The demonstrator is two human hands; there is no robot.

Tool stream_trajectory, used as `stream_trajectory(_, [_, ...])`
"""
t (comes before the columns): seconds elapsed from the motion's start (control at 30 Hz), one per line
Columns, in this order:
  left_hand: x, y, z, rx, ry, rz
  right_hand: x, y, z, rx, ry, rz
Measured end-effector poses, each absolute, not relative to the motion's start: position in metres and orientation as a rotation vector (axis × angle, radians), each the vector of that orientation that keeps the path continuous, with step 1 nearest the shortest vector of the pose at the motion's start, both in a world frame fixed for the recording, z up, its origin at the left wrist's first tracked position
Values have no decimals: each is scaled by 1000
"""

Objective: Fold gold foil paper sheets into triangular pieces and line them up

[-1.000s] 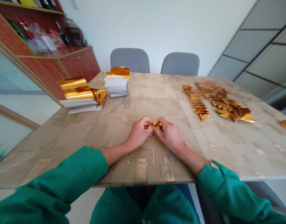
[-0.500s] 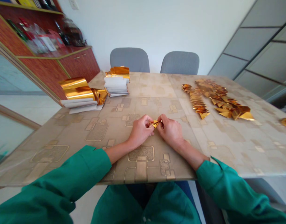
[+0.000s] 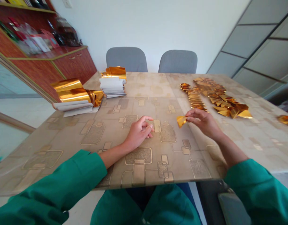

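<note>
1 folded gold paper (image 3: 181,121) is above the middle of the table (image 3: 158,150), left of and nearer than the row of folded pieces (image 3: 196,99); its wide end points left, its narrow end right, long axis roughly left to right, exact tilt unclear. The right hand (image 3: 205,122), its forearm angled in from the near right, pinches the narrow end, thumb and fingertips closed. The left hand (image 3: 139,131) is to the left, half curled, holding nothing, forefinger pointing right, thumb slightly parted from it.
</note>
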State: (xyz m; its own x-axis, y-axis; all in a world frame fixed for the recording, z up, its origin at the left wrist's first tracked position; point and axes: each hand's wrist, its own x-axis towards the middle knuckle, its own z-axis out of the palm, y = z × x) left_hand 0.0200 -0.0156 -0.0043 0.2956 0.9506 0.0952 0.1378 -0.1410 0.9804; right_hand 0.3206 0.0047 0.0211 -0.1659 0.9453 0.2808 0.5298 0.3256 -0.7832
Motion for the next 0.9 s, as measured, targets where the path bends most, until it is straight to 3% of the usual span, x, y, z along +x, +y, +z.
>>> stream_trajectory(0.27, [20, -13, -4, 1534, 1060, 932, 447, 2, 14, -1701, -1606, 412])
stream_trajectory(0.9, [18, -11, -9, 1598, 1074, 885, 436, 32, -4, -2005, -1668, 106])
